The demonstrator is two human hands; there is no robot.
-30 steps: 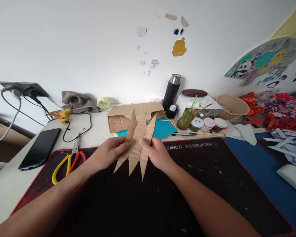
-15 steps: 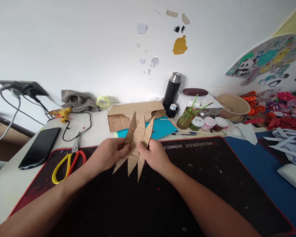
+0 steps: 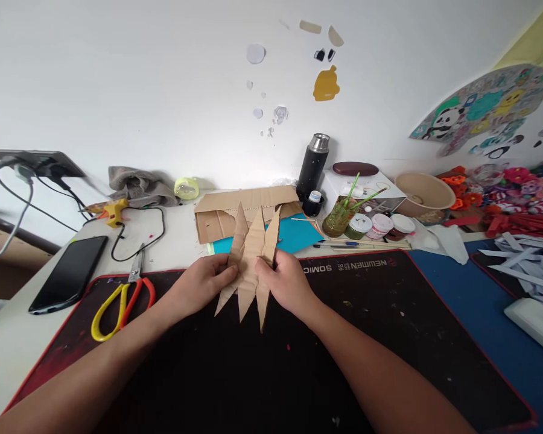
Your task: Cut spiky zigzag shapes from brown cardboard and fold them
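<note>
A brown cardboard cutout (image 3: pixel 248 265) with several long pointed spikes at its top and bottom is held up over the black desk mat (image 3: pixel 235 380). My left hand (image 3: pixel 203 282) pinches its left side, thumb in front. On the right side, my right hand (image 3: pixel 289 284) grips it the same way, its thumb pressing near the middle. The fingers behind the cardboard are hidden. Left of my left hand lie scissors (image 3: pixel 125 306) with one yellow and one red handle, blades pointing away.
Behind the cutout lie a torn cardboard piece (image 3: pixel 212 226) and a blue sheet (image 3: pixel 298 235). A glue gun (image 3: pixel 115 212) and a phone (image 3: pixel 70 274) are at left. At back right stand a black thermos (image 3: pixel 313 166), a jar with brushes (image 3: pixel 337 220) and paint pots (image 3: pixel 381 226).
The cardboard cutout has tilted slightly; its lower spikes have shifted a little right and sit closer together. Both hands keep their hold. The camera view has shifted slightly.
</note>
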